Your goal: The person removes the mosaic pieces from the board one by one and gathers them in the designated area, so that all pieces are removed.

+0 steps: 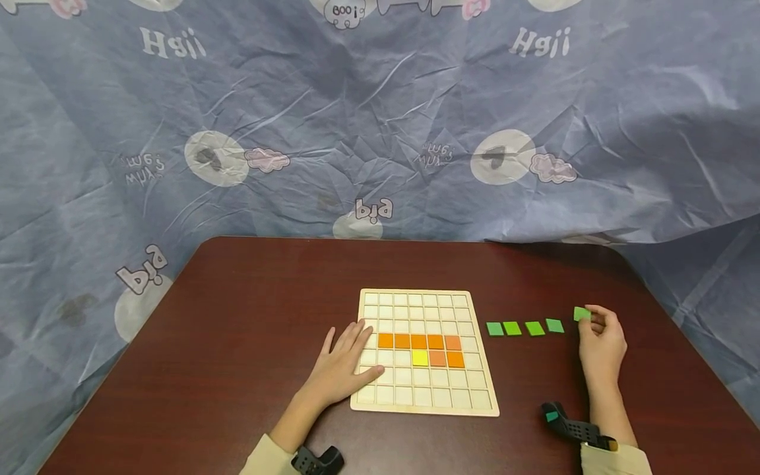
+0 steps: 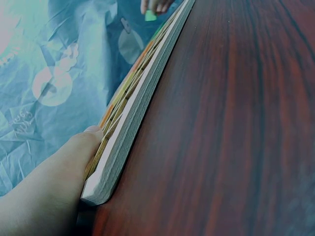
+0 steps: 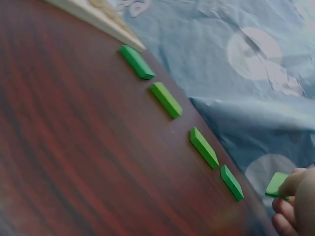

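My left hand (image 1: 341, 369) rests with spread, straight fingers on the left edge of a pale wooden grid board (image 1: 424, 399). In the left wrist view its thumb (image 2: 91, 140) lies over the board's rim. Orange, salmon and yellow square tiles sit in two rows of the grid; one is a yellow tile (image 1: 419, 358). To the right of the board, my right hand (image 1: 602, 343) pinches a green tile (image 1: 582, 314) between thumb and fingers, at the right end of a row of green tiles. The right wrist view shows this held tile (image 3: 276, 184) at the fingertips.
Several green tiles lie spaced in a line right of the board, from a teal-green tile (image 1: 495, 328) to another teal-green tile (image 1: 555, 326). The dark reddish-brown table (image 1: 249, 297) ends at a hanging printed blue-grey cloth (image 1: 356, 132).
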Demonstrator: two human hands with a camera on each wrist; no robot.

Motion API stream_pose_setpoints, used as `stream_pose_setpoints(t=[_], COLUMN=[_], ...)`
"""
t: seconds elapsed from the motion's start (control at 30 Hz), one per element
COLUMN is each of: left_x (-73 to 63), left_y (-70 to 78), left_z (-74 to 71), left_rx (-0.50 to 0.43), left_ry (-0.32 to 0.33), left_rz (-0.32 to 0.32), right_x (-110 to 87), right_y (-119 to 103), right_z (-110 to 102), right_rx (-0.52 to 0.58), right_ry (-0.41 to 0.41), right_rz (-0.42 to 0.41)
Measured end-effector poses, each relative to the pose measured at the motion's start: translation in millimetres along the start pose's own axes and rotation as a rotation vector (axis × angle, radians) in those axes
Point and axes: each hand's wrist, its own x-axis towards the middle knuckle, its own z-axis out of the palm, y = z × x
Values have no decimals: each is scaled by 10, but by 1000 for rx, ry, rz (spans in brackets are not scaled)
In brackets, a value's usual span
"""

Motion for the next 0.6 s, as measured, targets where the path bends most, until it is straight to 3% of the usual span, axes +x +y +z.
stream_pose_setpoints(t=[0.2,0.6], left_x=[10,11], left_y=[2,4], left_z=[15,11], left_rx=[9,6], left_ry=[-6,-11], left_rz=[3,-2], right_x=[27,14], right_y=[107,137], right_z=[-39,-31], right_rx=[-119,-183], right_ry=[-101,-190], right_rz=[28,-29])
